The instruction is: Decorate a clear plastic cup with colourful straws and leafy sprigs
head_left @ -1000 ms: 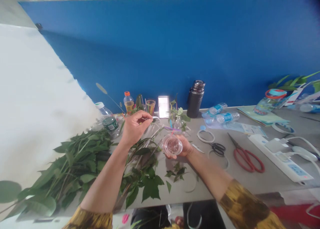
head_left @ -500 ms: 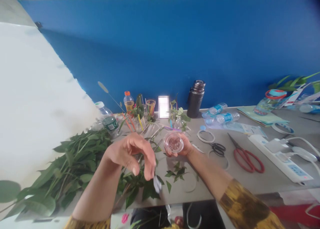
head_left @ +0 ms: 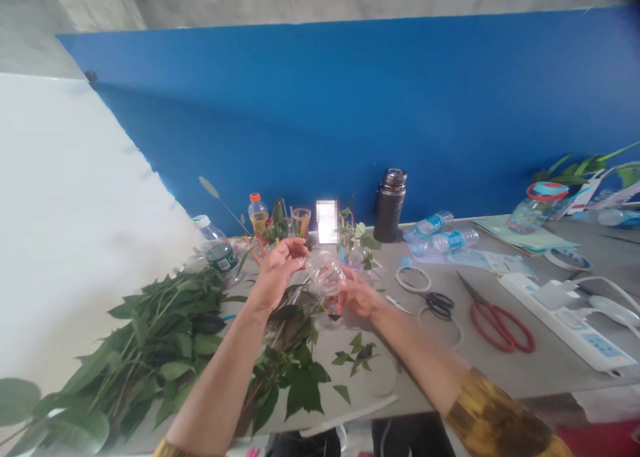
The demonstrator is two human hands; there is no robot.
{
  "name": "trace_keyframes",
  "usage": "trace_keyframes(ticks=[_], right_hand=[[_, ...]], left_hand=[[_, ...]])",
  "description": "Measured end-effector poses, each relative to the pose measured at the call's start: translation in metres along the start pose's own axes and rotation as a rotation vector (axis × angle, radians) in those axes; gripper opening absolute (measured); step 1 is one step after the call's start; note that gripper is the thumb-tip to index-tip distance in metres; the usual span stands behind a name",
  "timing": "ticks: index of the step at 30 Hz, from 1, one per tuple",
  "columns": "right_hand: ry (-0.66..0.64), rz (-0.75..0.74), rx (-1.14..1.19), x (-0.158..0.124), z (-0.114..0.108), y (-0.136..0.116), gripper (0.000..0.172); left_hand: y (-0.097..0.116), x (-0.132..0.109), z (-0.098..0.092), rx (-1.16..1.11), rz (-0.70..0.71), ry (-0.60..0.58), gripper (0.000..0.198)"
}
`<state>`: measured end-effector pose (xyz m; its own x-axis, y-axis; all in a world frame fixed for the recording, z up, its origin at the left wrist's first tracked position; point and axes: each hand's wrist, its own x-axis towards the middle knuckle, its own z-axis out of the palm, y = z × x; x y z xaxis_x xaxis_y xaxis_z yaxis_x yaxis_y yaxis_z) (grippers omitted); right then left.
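Note:
My left hand (head_left: 278, 270) and my right hand (head_left: 357, 294) meet over the middle of the grey table (head_left: 500, 370). Between them is a small clear glass vessel (head_left: 325, 275), tilted with its mouth towards me. My right hand's fingers grip it from the right and below. The fingertips of my left hand touch its left side, fingers curled. A heap of green leafy stems (head_left: 165, 337) lies under and left of my forearms. Loose leaf sprigs (head_left: 356, 350) lie just in front of my right wrist.
Along the blue wall stand a dark flask (head_left: 389, 205), an orange-capped bottle (head_left: 258, 214), a green-labelled water bottle (head_left: 216, 247) and small glasses with stems. Black scissors (head_left: 436, 302), red scissors (head_left: 495, 317), a white tape ring (head_left: 413, 278) and a power strip (head_left: 565, 320) lie on the right.
My left hand dropped towards the leaves, then rose again to the glass vessel. My right hand lifted the vessel up and to the left. The view tilted down slightly.

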<state>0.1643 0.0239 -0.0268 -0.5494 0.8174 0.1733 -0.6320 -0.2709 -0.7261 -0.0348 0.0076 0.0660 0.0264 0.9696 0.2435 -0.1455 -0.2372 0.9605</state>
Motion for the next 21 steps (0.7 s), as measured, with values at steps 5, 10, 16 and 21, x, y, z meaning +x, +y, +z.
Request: trace_keyframes(ticks=[5, 10, 16, 21], right_hand=[[0.076, -0.092, -0.032, 0.005, 0.004, 0.004, 0.053], [0.177, -0.221, -0.254, 0.006, 0.002, 0.013, 0.06], [0.231, -0.276, -0.226, 0.005, 0.003, 0.017, 0.059], [0.102, -0.043, 0.003, 0.007, 0.002, 0.012, 0.051]], left_hand=[[-0.025, 0.002, -0.008, -0.083, -0.142, -0.228, 0.064], [-0.042, -0.006, -0.001, -0.1, -0.205, -0.301, 0.073], [-0.047, -0.006, 0.0, -0.224, -0.224, -0.174, 0.064], [-0.047, -0.004, -0.011, -0.264, -0.199, -0.279, 0.066]])
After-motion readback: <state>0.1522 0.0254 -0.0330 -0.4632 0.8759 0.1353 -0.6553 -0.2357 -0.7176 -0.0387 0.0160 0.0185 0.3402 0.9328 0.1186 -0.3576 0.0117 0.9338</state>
